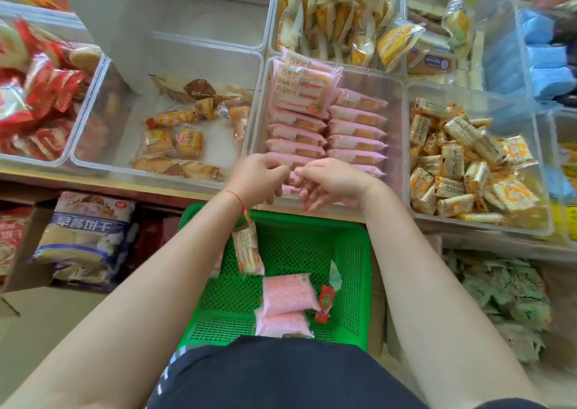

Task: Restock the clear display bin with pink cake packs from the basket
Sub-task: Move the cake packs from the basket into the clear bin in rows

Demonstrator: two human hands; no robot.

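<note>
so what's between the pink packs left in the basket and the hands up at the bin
In the head view, mostly bare green basket mesh, then its far rim. A pale cake pack leans at the basket's left, off the straight line from the pink packs to the hands.

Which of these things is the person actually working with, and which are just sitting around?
In use: left hand, right hand, clear display bin, pink cake packs, green basket.

Lying about: red snack bar, yellow wafer packs, bread rolls, blue packs.
</note>
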